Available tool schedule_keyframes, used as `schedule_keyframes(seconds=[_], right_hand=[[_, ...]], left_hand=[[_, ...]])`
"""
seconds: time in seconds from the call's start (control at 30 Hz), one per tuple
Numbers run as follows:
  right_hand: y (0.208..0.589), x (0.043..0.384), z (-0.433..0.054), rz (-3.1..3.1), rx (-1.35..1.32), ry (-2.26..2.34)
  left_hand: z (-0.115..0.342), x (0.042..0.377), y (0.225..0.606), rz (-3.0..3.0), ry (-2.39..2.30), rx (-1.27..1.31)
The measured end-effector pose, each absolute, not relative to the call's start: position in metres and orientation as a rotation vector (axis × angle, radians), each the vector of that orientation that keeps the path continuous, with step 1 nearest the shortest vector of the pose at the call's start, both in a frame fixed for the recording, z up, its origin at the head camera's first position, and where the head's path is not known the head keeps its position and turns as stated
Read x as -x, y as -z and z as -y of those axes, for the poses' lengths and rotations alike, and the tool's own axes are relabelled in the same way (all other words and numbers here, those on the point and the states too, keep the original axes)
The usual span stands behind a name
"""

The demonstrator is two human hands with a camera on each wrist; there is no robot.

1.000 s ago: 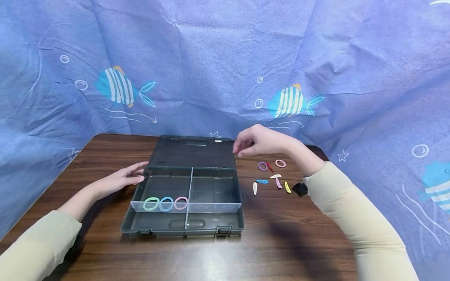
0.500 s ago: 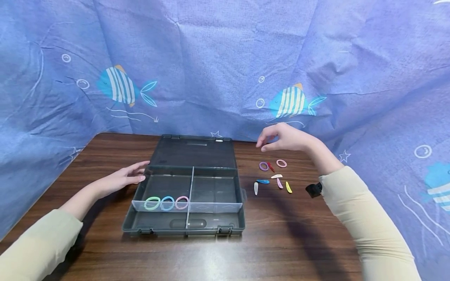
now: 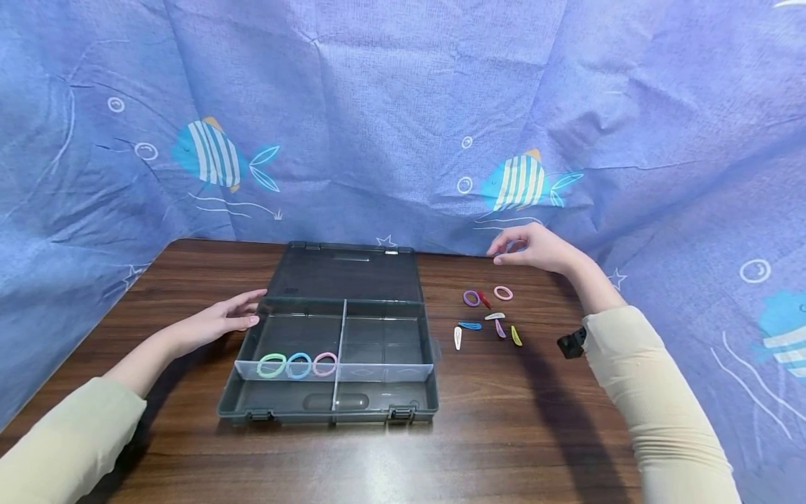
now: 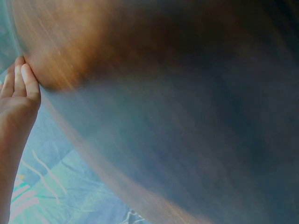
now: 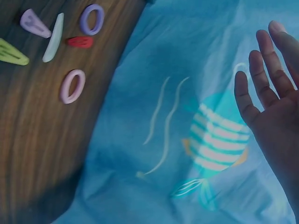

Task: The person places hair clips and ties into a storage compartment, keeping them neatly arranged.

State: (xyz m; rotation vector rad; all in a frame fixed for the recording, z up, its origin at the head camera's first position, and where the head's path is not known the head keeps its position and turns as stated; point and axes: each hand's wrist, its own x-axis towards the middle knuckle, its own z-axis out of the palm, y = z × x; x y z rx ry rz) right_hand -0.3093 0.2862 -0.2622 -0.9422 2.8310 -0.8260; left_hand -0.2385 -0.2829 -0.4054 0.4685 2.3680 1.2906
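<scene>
My left hand (image 3: 217, 320) rests with relaxed fingers at the left side of an open grey divided box (image 3: 384, 339). In that box, by the lengthwise divider, sit a green hair tie (image 3: 271, 355), a blue hair tie (image 3: 289, 365) and a pink hair tie (image 3: 324, 353). My right hand (image 3: 535, 250) hovers over the table's back right, fingers loosely bent and holding nothing. Nearest below it are another pink hair tie (image 5: 65, 86), a purple hair tie (image 5: 83, 21) and a red snap hair clip (image 5: 80, 42).
More snap clips lie right of the box: blue (image 3: 469, 325), white (image 3: 457, 339), lilac (image 5: 35, 23), yellow (image 5: 11, 52) and another white one (image 5: 53, 38). The box's lid (image 3: 349, 273) lies folded back. A blue fish-print cloth (image 3: 390, 126) hangs behind the table (image 3: 491, 420).
My right hand has moved right, from beside the open lid to beyond the loose hair ties and clips. The left hand and the box have stayed put.
</scene>
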Motion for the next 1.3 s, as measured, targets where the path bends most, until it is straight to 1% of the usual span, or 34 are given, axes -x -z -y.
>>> schedule_keyframes(seconds=[0.13,0.37,0.6,0.8,0.97,1.13,1.2,1.3], right_hand=[[0.275,0.311,-0.297,-2.888,0.843,0.916],[0.312,0.322,-0.318,-2.969,0.651,1.137],[0.328,0.306,-0.318,-2.988,0.527,1.357],[0.35,0.305,-0.324,-3.007,0.435,1.439],[0.373,0.313,-0.336,-2.974,0.35,1.542],[0.398,0.327,-0.35,-2.83,0.182,1.715],[0.405,0.331,-0.354,-2.822,0.146,1.717],[0.411,0.334,-0.358,-2.903,0.151,1.595]], left_hand=[[0.283,0.238,0.406,-2.36,-1.297,-0.473],[0.284,0.24,0.408,-2.362,-1.291,-0.473],[0.283,0.239,0.408,-2.361,-1.292,-0.473],[0.282,0.239,0.406,-2.368,-1.282,-0.46],[0.282,0.239,0.406,-2.365,-1.286,-0.464],[0.283,0.238,0.406,-2.358,-1.291,-0.47],[0.283,0.238,0.406,-2.358,-1.29,-0.466],[0.283,0.239,0.406,-2.355,-1.29,-0.46]])
